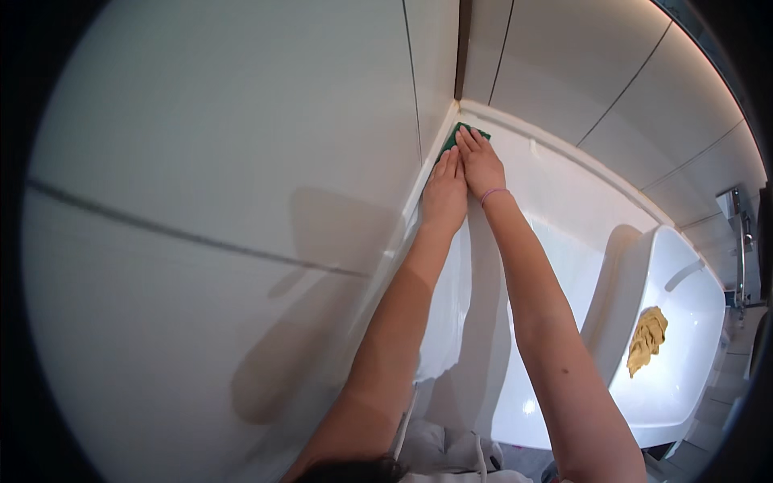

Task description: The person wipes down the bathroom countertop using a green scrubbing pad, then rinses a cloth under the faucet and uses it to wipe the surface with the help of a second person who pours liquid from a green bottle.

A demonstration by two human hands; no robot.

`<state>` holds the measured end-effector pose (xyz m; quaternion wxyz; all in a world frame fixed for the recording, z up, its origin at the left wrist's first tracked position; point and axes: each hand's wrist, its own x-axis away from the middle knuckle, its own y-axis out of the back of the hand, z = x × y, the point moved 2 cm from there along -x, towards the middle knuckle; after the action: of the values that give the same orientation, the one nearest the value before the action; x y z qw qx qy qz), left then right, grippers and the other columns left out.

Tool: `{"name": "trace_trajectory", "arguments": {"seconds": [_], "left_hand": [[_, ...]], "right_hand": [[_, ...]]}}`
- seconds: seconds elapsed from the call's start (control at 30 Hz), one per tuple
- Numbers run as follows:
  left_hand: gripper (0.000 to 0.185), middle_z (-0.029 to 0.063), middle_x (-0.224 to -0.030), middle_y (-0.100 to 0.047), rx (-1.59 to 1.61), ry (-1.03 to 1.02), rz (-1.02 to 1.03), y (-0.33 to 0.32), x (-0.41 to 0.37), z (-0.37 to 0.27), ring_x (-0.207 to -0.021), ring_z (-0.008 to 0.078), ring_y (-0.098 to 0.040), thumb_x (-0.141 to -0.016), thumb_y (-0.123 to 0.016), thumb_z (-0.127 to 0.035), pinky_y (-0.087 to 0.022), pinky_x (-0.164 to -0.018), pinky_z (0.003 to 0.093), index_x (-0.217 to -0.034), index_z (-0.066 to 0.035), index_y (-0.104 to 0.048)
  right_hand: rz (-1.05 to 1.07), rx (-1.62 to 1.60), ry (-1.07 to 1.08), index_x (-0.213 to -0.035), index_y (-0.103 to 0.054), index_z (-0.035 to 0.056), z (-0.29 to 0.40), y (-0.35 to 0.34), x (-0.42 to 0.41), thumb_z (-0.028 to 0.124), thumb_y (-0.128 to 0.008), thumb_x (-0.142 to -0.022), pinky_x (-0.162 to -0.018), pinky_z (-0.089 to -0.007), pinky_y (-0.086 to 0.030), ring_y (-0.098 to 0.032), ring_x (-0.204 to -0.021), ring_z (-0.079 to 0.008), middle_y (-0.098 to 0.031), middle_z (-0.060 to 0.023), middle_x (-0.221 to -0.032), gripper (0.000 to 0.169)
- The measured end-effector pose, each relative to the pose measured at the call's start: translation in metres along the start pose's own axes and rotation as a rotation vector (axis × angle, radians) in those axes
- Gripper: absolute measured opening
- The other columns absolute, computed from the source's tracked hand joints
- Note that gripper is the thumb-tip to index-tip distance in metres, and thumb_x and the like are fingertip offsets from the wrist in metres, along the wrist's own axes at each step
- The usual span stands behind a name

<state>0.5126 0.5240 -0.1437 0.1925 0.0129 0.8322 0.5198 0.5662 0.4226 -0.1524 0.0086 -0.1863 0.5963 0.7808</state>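
Both my hands press flat, side by side, on a green scouring pad [450, 141] in the back left corner of a white countertop [543, 181]. My right hand [481, 163], with a thin pink band at its wrist, covers the pad's middle, its fingers spread over it. My left hand [445, 196] lies just beside and nearer to me, with its fingertips at the pad's lower part. Most of the pad is hidden under the fingers. Neither hand is closed around it.
A white washbasin [682, 374] stands on the countertop at the right, with a crumpled yellow-brown cloth [648, 341] inside. Large tiles line the left wall [211, 181] and back wall [561, 66]. A chrome fixture [740, 241] is at the far right. A pale sealant strip [567, 145] edges the countertop.
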Motion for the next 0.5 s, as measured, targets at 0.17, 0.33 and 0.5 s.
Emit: {"name": "trace_trajectory", "arguments": {"seconds": [0.17,0.33,0.5], "left_hand": [[0.051,0.014,-0.15,-0.041,-0.004,-0.002,0.033,0.046,0.107,0.004,-0.138,0.0312,-0.038,-0.09,-0.053,-0.002,-0.037,-0.111,0.0371,-0.141,0.001,-0.045],[0.049,0.0154,-0.148,-0.042,-0.157,-0.017,-0.02,0.092,0.237,0.003,-0.138,0.0303,-0.039,-0.092,-0.055,-0.007,-0.039,-0.109,0.0395,-0.139,0.002,-0.045],[0.054,0.0163,-0.147,-0.042,-0.054,0.209,0.1,0.139,0.344,-0.031,-0.139,0.0316,-0.037,-0.089,-0.058,-0.006,-0.039,-0.109,0.041,-0.14,0.002,-0.044]], "right_hand": [[-0.013,-0.072,0.079,-0.138,-0.051,0.004,0.074,0.025,0.086,0.012,-0.05,-0.09,-0.115,-0.0343,-0.032,-0.038,-0.139,-0.0263,-0.045,-0.0063,-0.148,0.049],[-0.001,-0.204,0.202,-0.136,-0.051,0.0007,0.153,0.042,0.184,0.01,-0.052,-0.087,-0.111,-0.0412,-0.035,-0.04,-0.135,-0.0323,-0.047,-0.0107,-0.147,0.051],[0.113,-0.287,0.288,-0.139,-0.046,0.0011,0.204,0.055,0.283,0.014,-0.053,-0.089,-0.113,-0.0391,-0.031,-0.039,-0.137,-0.0302,-0.042,-0.011,-0.149,0.052]]}}
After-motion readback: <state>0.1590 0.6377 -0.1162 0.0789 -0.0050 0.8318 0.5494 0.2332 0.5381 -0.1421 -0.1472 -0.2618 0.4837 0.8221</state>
